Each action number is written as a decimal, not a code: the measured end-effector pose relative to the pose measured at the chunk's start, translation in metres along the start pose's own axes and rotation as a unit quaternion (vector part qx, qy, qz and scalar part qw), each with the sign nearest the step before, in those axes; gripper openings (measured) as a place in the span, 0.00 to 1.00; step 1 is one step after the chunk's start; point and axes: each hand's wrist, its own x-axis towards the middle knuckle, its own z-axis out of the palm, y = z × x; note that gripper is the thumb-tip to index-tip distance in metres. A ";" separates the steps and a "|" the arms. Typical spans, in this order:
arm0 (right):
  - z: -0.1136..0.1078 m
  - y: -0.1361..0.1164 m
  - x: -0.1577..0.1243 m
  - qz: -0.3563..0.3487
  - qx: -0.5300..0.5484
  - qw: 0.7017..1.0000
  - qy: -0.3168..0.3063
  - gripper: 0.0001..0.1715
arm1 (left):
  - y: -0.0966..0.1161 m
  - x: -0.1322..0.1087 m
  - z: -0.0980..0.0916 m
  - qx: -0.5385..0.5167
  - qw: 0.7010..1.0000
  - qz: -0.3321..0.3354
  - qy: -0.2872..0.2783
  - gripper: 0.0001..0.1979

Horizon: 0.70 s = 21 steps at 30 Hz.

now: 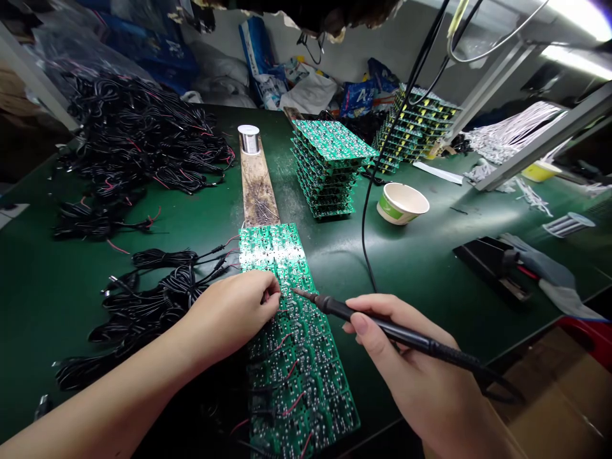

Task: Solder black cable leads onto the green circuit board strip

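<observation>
My left hand [243, 303] is closed in a pinch over a green circuit board panel [329, 357], with a bit of thin red wire showing at its curled fingers. The fingertips hide most of what they hold. In my right hand [406, 357] is a soldering iron [349, 311], gripped like a pen. Its tip points left, close to my left fingers and over the panel's solder points. Several red wires [292, 368] stand on the nearer part of the panel. Bundled black cables [184, 280] lie along its left side, some leading to its edge.
A solder spool [249, 139] stands on a stained wooden board [258, 185] behind the panel. Further right are stacked circuit boards [325, 172], a paper bowl [402, 204] and a black tray [492, 268]. A cable heap [143, 140] fills the back left. The iron's cord [366, 236] hangs down.
</observation>
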 end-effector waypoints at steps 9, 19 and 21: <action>0.001 0.003 -0.004 -0.008 0.006 1.000 0.009 0.07 | -0.001 0.000 0.000 -0.005 1.000 -0.003 0.001 0.11; 0.008 0.004 0.004 -0.011 0.020 1.000 -0.002 0.06 | -0.004 0.000 0.005 0.045 0.996 0.032 0.063 0.12; 0.009 0.004 0.005 -0.013 0.023 1.000 0.001 0.06 | -0.002 -0.001 0.006 0.091 0.993 0.034 0.062 0.13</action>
